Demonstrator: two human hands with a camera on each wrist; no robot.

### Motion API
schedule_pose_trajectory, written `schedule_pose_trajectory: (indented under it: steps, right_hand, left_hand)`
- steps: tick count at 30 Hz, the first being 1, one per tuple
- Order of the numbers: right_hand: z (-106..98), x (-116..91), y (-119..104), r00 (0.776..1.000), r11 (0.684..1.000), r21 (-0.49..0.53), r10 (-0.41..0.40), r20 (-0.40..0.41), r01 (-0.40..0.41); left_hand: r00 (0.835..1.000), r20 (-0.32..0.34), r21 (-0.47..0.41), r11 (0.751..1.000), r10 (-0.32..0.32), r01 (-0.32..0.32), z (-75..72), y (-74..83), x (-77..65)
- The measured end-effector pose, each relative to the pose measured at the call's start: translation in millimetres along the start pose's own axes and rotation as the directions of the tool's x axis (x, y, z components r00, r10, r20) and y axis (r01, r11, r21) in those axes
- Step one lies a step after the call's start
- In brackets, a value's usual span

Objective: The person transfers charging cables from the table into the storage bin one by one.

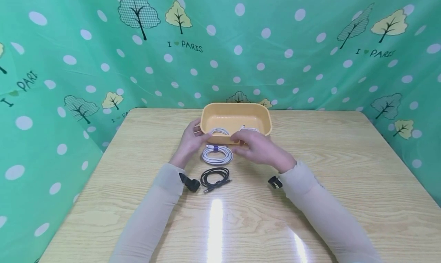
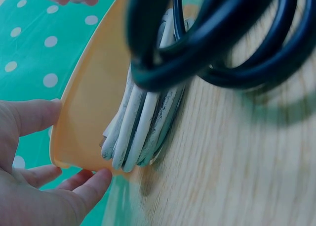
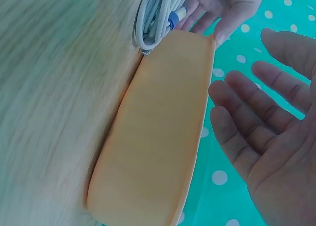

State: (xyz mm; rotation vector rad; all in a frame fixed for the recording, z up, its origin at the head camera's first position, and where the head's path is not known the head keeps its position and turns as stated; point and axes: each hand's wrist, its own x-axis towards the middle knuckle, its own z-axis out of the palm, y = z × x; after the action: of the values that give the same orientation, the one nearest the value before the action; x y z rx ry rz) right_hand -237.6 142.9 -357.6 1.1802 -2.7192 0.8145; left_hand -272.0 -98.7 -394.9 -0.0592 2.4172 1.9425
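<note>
Head view: yellow tray [image 1: 210, 115] is seen mid-table, left hand [image 1: 190, 140] at its near-left rim, right hand [image 1: 256, 146] relaxed above a coiled white cable [image 1: 217, 155]. Left wrist view: tray rim [image 2: 84, 112] is touched by straight fingers [image 2: 91, 185]. Right wrist view: right hand's fingers [image 3: 256, 112] are spread, empty; cable judged light, floppy, best pinched at its blue tie [image 3: 173, 22].

Makeshift tabletop booth, tree-print curtain [image 1: 220, 44], wooden table [image 1: 344, 171]

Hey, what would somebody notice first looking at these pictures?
Probably the yellow tub at the far middle of the wooden table, with white cable showing inside it. Both hands meet at its near rim: the left hand touches the left corner, and the right hand hovers open beside it. Just nearer lie a coiled white cable and then a black cable.
</note>
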Motion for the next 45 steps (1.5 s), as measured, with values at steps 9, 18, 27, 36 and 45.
schedule_pose_trajectory:
  steps: [9, 18, 27, 36, 45]
  right_hand:
    - [3.7, -1.9, -4.7, 0.999, 0.999, -0.035, -0.035, 0.012, 0.036]
    - [6.3, -1.2, -15.3, 0.996, 0.999, -0.032, -0.020, 0.087, 0.023]
    - [13.6, 1.1, -22.4, 0.992, 0.995, -0.090, -0.033, 0.121, 0.044]
    - [22.1, 2.7, -27.5, 0.988, 0.989, -0.115, -0.075, 0.135, 0.091]
    - [31.1, 4.9, -34.9, 0.983, 0.987, -0.141, -0.057, 0.174, 0.082]
  left_hand:
    - [1.000, 0.003, -0.012, 1.000, 0.006, -0.006, 1.0, -0.2, 1.1]
    - [1.000, 0.003, -0.011, 1.000, 0.002, -0.002, -0.4, -0.5, 1.2]
    - [1.000, 0.008, -0.029, 0.999, 0.017, -0.016, 0.4, -0.2, 0.2]
    - [1.000, 0.007, -0.023, 1.000, 0.007, -0.007, -0.1, -0.1, -0.9]
    - [1.000, 0.016, -0.015, 1.000, 0.000, 0.001, -0.2, -0.1, -0.4]
